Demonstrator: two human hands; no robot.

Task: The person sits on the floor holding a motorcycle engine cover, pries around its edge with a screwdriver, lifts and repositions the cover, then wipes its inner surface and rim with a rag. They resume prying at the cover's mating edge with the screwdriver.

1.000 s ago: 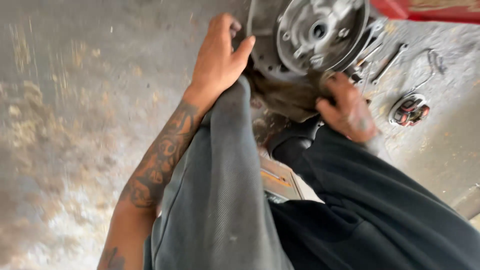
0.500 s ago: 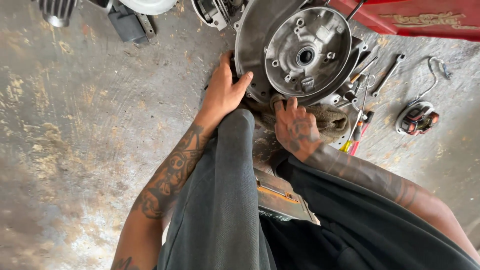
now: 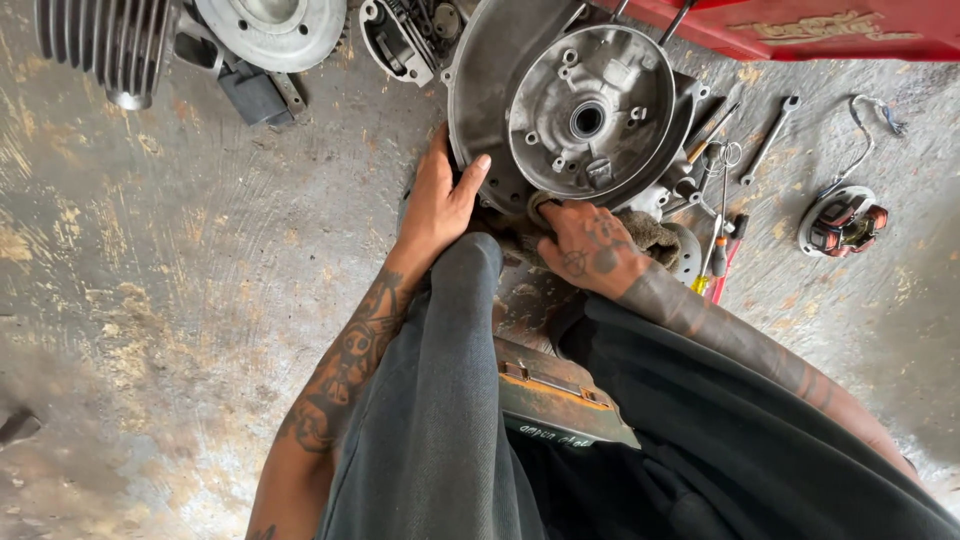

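The grey engine casing (image 3: 590, 110) stood on the stained concrete floor (image 3: 150, 250), before the person's knees. The left hand (image 3: 440, 200) lay flat against its rim, as before; the right hand (image 3: 590, 245) had shifted, now clutching a dirty rag (image 3: 655, 232) beneath it. Spanners (image 3: 770, 135) and a screwdriver (image 3: 716, 258) lay just beside the casing, a red cabinet (image 3: 800, 30) beyond.

A repair workshop: stained concrete floor (image 3: 150, 300) strewn with an engine casing (image 3: 570, 110), wrenches (image 3: 768, 140) and a finned cylinder (image 3: 100, 45).

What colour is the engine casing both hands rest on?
Dull silver-grey metal engine casing, clearest in the head view.
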